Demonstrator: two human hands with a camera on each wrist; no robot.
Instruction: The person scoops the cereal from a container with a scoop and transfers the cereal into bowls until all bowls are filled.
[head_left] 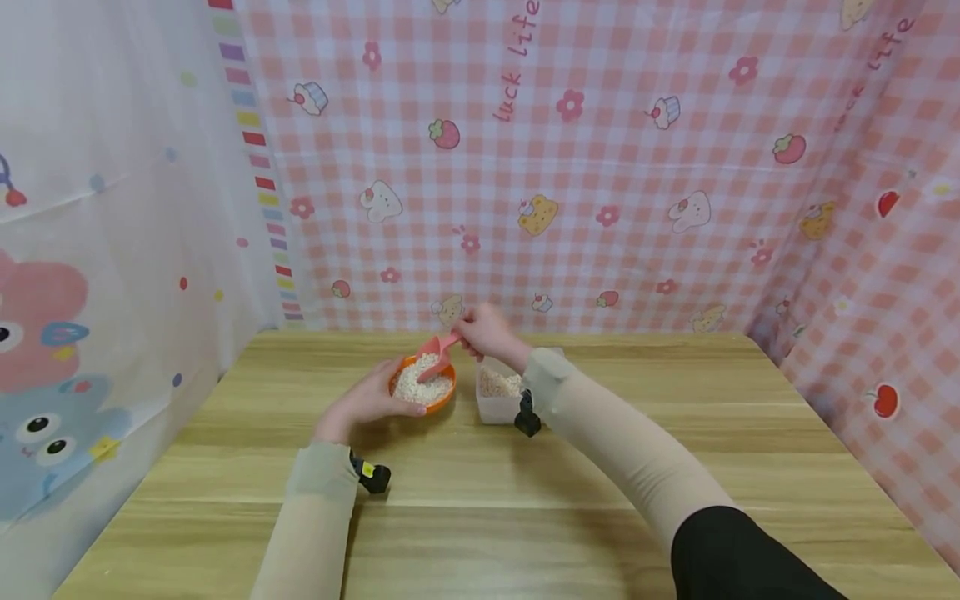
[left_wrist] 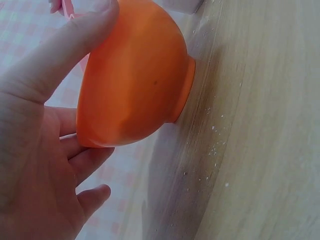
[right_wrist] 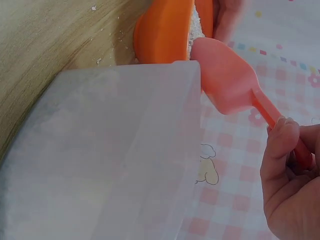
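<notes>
My left hand (head_left: 372,395) grips an orange bowl (left_wrist: 135,75) from its left side, thumb on the near wall and fingers around the far side. Pale oat-like flakes (head_left: 411,387) fill much of the bowl. With bent fingers my right hand (head_left: 491,332) holds the handle of a pink scoop (right_wrist: 227,80). The scoop slants down to the left, its tip at the flakes inside the bowl. Just right of the bowl stands a translucent white container (head_left: 497,409) with more flakes in it, partly hidden by my right forearm.
Small crumbs (left_wrist: 215,147) lie scattered on the wooden table (head_left: 465,533) by the bowl. A pink checked curtain (head_left: 480,183) hangs behind the table's back edge, and a printed white curtain (head_left: 150,208) hangs at the left.
</notes>
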